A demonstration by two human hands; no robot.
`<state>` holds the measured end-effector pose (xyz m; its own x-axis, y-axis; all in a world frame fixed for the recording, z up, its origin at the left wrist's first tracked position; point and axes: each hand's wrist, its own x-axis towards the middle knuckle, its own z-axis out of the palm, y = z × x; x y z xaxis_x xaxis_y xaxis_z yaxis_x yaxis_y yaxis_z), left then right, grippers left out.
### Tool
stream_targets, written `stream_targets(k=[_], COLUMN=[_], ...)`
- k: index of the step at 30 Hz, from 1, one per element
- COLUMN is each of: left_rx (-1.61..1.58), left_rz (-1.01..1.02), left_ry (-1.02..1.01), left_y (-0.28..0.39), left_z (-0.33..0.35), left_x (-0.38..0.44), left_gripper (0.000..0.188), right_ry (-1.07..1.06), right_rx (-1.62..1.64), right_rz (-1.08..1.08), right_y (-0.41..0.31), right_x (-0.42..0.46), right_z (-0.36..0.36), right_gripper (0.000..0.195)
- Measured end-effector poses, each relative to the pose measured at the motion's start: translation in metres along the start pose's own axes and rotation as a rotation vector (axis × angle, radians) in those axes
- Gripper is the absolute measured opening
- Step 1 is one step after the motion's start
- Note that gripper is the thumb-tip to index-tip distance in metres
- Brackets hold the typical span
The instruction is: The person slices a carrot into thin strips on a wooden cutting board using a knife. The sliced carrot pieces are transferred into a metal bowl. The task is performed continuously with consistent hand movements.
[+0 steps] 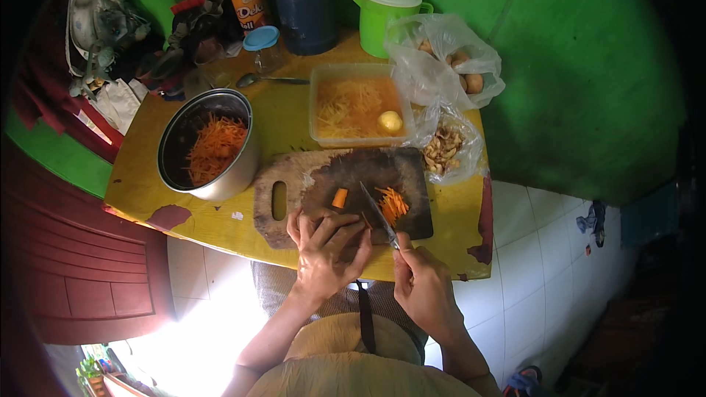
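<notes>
A worn wooden cutting board (317, 176) lies at the table's near edge. My right hand (424, 281) grips a kitchen knife (376, 207) by its handle, the blade slanting up and left across the board. My left hand (331, 248) rests on the board with bent fingers, holding down a thin carrot slice (367, 221) that its fingers mostly hide. Just beyond those fingers lies a short carrot chunk (340, 198). To the right of the blade sits a small heap of carrot sticks (392, 205).
A metal pot (234, 181) with shredded carrot stands left. Behind the board, a plastic tub (358, 140) holds pale strips and a peeled potato (390, 121) in liquid. Right are bags of peelings (443, 149) and potatoes (473, 84). A spoon (270, 80), jar (262, 47), and green pitcher (380, 25) stand farther back.
</notes>
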<state>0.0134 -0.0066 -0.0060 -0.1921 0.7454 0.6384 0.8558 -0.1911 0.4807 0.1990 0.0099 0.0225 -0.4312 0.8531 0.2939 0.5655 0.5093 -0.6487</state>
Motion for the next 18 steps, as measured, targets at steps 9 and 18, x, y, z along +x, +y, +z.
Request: stream_targets(k=[9, 18], left_rx=[0.086, 0.03], left_rz=[-0.04, -0.016], left_ry=[-0.29, -0.352], left_y=[-0.022, -0.037], left_z=[-0.041, -0.032], left_x=[0.04, 0.047], left_gripper=[0.044, 0.029], right_ry=[-0.063, -0.068], right_rx=[0.024, 0.034], right_rz=[0.062, 0.074], right_y=[-0.016, -0.009], right_x=[-0.009, -0.015], right_z=[-0.013, -0.01], right_gripper=[0.031, 0.03])
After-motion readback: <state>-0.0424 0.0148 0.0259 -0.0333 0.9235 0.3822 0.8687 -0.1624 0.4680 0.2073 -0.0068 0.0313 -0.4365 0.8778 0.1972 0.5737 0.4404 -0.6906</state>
